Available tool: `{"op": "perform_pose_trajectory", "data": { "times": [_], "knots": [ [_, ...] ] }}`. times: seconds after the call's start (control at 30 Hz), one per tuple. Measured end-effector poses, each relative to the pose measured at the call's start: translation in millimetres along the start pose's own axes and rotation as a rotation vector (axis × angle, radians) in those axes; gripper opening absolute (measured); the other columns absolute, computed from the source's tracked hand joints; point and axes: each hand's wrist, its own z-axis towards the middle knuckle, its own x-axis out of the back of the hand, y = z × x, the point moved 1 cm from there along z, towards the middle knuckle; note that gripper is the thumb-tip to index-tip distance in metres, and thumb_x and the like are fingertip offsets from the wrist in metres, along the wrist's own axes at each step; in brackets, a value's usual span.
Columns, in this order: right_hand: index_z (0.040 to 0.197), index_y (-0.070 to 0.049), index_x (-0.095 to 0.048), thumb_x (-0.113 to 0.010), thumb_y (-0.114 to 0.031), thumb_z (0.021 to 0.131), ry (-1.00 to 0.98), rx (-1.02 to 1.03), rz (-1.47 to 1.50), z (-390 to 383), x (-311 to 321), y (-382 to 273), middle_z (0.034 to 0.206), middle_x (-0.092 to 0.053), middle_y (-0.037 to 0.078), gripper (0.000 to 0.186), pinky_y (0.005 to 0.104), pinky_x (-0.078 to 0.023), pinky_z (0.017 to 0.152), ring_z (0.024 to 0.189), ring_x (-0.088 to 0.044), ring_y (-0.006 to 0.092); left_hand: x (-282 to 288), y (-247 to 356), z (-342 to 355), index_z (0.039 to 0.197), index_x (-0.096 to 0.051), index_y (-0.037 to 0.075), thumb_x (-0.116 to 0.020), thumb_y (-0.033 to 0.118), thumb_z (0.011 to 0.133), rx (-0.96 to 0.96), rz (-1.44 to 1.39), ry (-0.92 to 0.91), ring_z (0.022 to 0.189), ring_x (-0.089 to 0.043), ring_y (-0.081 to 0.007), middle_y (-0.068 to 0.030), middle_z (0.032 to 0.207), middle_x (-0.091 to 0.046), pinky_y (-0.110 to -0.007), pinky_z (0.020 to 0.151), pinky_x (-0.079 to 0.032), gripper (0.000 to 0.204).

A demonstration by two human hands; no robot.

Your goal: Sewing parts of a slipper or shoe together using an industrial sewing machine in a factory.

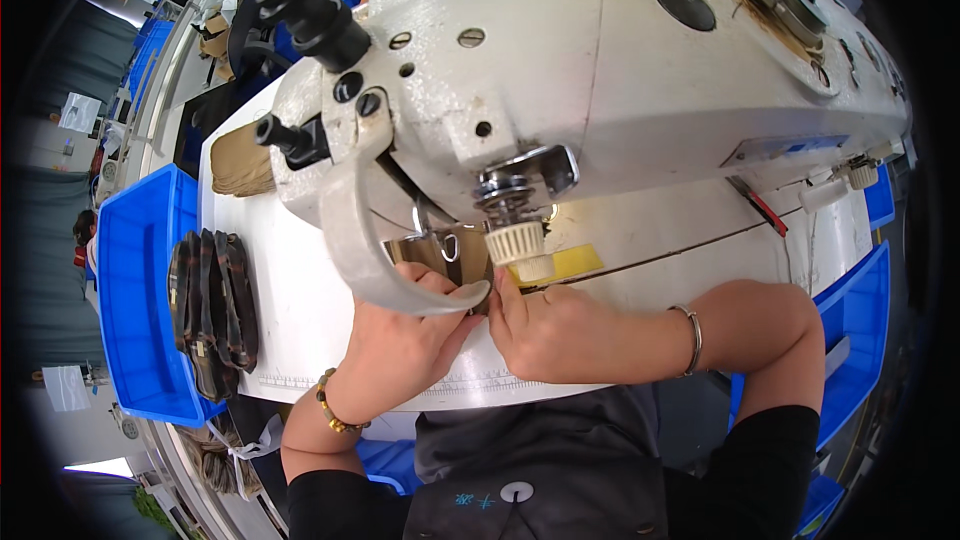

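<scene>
Under the head of a white sewing machine (560, 60) lies a small brown fabric piece (474, 250), mostly hidden by the machine's metal parts and my fingers. My left hand (405, 335) is closed on its near edge; a curved white lever (350, 240) covers some of the fingers. From the other side, my right hand (555, 332) pinches the same edge, its fingertips close to the left thumb. The needle area cannot be made out behind the ribbed cream knob (518, 243).
Folded dark plaid pieces (215, 300) lie at the table's left edge beside a blue bin (150, 310). A stack of brown pieces (243, 160) sits farther back. A red-handled tool (765, 210) rests at right, with another blue bin (860, 330) beyond.
</scene>
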Motion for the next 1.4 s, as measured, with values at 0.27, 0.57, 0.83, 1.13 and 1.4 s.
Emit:
{"op": "perform_pose_trajectory", "data": {
  "times": [0.27, 0.57, 0.83, 1.13, 1.4],
  "knots": [
    [0.085, -0.001, -0.063, -0.062, -0.014, 0.075, 0.181, -0.284, 0.330, 13.7, 0.1, 34.2, 0.055, -0.052, 0.009, 0.016, 0.0328, -0.046, 0.043, 0.049, -0.060, 0.0214, 0.3, -5.2, -2.1, 0.087, -0.068, 0.015, -0.081, 0.023, 0.072, 0.010, -0.022, 0.048, 0.087, -0.060, -0.0174, 0.0058, 0.080, -0.064, -0.051, 0.092, -0.031, 0.021],
    [0.092, -0.003, -0.061, -0.061, -0.012, 0.078, 0.139, -0.155, 0.731, 5.6, -36.7, 34.5, 0.085, -0.064, 0.008, 0.017, 0.0348, -0.052, 0.047, 0.057, -0.065, 0.0225, 0.5, -13.3, -1.0, 0.085, -0.067, 0.016, -0.080, 0.034, 0.071, -0.003, -0.002, 0.002, 0.096, -0.061, -0.0193, 0.0055, 0.080, -0.064, -0.058, 0.109, -0.022, 0.026],
    [0.081, -0.006, -0.061, -0.066, -0.015, 0.068, 0.464, -0.035, 0.242, 6.6, -19.0, 32.4, 0.062, -0.047, 0.000, 0.017, 0.0279, -0.040, 0.040, 0.045, -0.051, 0.0131, -2.6, -6.9, 0.7, 0.088, -0.068, 0.015, -0.085, 0.025, 0.068, -0.008, -0.087, 0.065, 0.093, -0.059, -0.0218, 0.0030, 0.077, -0.061, -0.061, 0.110, -0.018, 0.028],
    [0.065, -0.006, -0.056, -0.065, -0.013, 0.063, 0.155, -0.087, 0.142, 0.9, -5.1, 11.2, 0.056, -0.043, -0.001, 0.011, 0.0252, -0.037, 0.039, 0.045, -0.048, 0.0095, -9.1, -8.0, -2.6, 0.092, -0.076, 0.018, -0.081, 0.011, 0.065, -0.058, -0.010, 0.139, 0.086, -0.058, -0.0153, 0.0088, 0.078, -0.061, -0.060, 0.111, -0.015, 0.028],
    [0.065, -0.003, -0.061, -0.065, -0.013, 0.064, 0.060, -0.021, 0.173, 2.3, -4.0, 6.4, 0.054, -0.046, 0.000, 0.011, 0.0267, -0.038, 0.038, 0.044, -0.050, 0.0100, -16.6, -3.8, 0.5, 0.092, -0.075, 0.015, -0.078, 0.009, 0.065, -0.103, -0.008, 0.188, 0.082, -0.057, -0.0168, 0.0070, 0.080, -0.061, -0.054, 0.098, -0.029, 0.027]
  ]
}}
